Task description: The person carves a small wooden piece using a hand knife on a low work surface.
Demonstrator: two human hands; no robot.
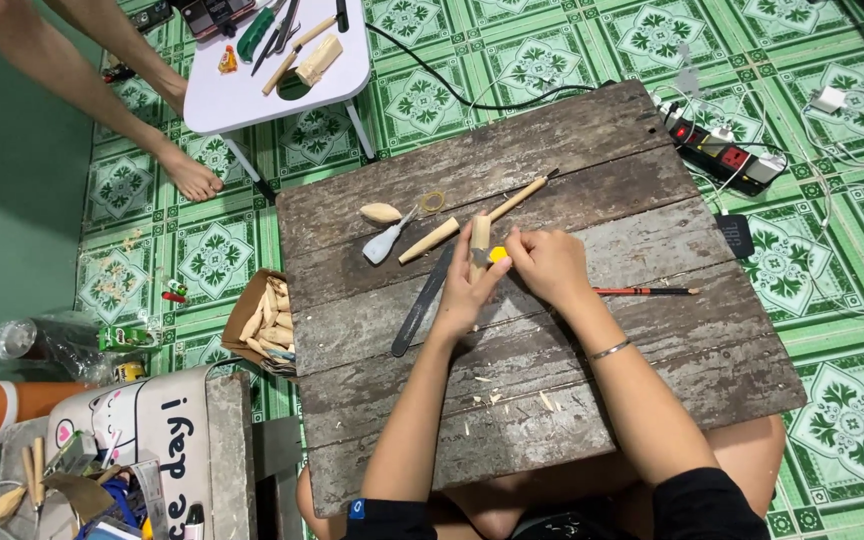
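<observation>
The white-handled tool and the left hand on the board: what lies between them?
In the head view, a pale wooden stick lies between the white-handled tool and the left hand, with the upper end of a long dark flat file just below it.

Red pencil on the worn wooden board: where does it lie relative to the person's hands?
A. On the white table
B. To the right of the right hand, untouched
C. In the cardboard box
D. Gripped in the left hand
B: the red pencil lies flat on the wooden board, just beyond the right hand and apart from it.
</observation>
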